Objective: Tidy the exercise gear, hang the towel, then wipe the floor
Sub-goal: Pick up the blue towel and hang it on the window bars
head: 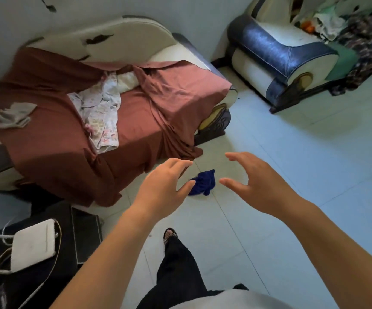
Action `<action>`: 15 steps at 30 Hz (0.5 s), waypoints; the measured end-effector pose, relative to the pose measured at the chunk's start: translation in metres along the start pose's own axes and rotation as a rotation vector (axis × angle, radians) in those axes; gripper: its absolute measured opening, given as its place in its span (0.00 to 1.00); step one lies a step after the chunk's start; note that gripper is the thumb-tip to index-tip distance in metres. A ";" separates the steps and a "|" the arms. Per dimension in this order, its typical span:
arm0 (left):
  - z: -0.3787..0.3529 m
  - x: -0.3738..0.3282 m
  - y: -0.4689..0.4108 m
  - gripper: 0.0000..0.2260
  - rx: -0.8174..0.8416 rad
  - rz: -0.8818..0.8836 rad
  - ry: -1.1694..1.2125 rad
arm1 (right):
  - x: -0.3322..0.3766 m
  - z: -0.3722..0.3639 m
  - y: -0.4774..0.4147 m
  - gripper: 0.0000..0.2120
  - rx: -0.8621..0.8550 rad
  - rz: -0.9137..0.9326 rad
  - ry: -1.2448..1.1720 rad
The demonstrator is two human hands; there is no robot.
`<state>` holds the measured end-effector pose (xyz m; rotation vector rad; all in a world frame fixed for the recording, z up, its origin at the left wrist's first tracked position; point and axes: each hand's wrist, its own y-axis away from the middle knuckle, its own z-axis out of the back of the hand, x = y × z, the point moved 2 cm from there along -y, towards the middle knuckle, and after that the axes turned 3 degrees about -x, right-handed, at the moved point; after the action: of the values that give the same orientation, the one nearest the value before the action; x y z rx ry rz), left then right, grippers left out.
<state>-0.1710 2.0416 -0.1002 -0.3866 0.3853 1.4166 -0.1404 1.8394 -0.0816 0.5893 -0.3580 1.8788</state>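
Both bare arms reach out over the pale tiled floor [292,175]. The left hand [165,186] has its fingers spread and loosely bent, gripping nothing; the right hand [254,181] is spread wide too, thumb and fingers apart, also holding nothing. Between the two hands, lower down on the tiles, lies a small crumpled dark blue cloth [203,182]; the left fingertips overlap its edge from this angle, though I cannot tell whether they touch it.

Just beyond the cloth stands a cream armchair draped in a rust-red sheet [53,139], the hem of the sheet trailing onto the floor close by. On the sheet lie a pale floral garment [101,114] and, further left, a wadded grey-white rag [14,114]. A second cream armchair with a glossy dark blue arm [276,52] sits well apart to the right, with clothes heaped beside it.

At lower left a white rectangular pad with cords [33,244] rests on a black surface. The person's foot in a dark sandal [170,236] is planted on the tiles.
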 end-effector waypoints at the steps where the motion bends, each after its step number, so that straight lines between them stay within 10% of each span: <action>1: 0.005 0.009 -0.021 0.20 0.007 -0.023 -0.002 | 0.002 0.001 -0.019 0.29 -0.011 -0.011 0.006; 15: -0.001 0.069 -0.223 0.19 0.126 -0.156 -0.049 | -0.050 0.004 -0.187 0.28 0.022 -0.172 -0.018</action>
<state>0.0588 2.0758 -0.1277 -0.2725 0.3939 1.2405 0.0485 1.8684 -0.1116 0.6322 -0.2896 1.7152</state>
